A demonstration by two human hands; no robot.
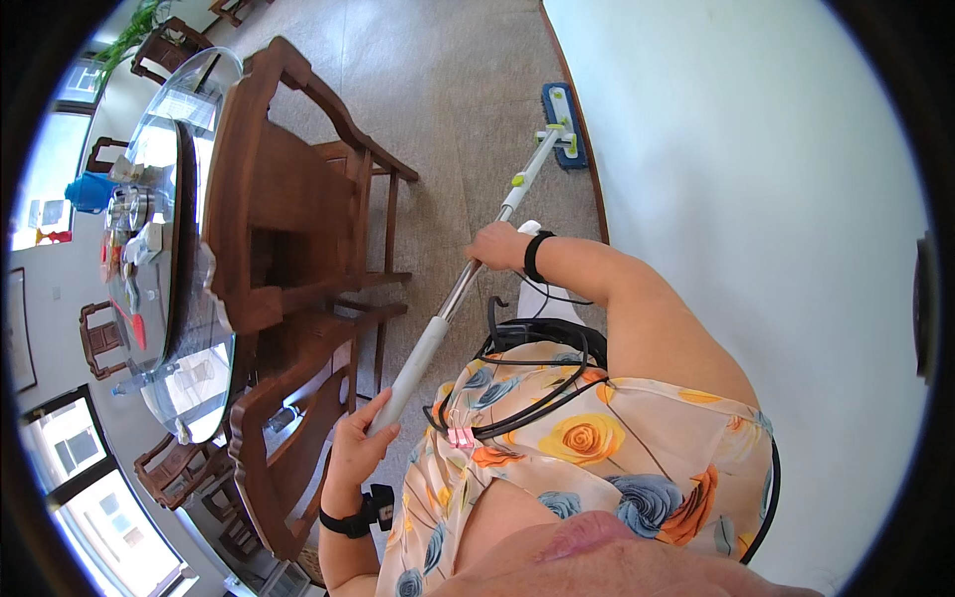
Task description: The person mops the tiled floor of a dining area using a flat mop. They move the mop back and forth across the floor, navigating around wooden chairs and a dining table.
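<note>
A flat mop with a pale telescopic pole [412,371] runs slantwise across the view in front of me. Its blue mop head [559,123], with a white and green plate, lies on the floor along the base of the wall. Near the top end of the pole, my left hand [364,439] is wrapped around the pale grip. My right hand [498,246] grasps the metal section farther down, with a black band at its wrist. A black strap with a small device [365,513] circles my left wrist.
Carved wooden chairs [306,157] stand close on the left beside a glass-topped round table [164,283] bearing dishes and a blue container [89,192]. A white wall [746,186] with a brown baseboard [597,194] borders the right. Black cables [537,418] hang across my floral top.
</note>
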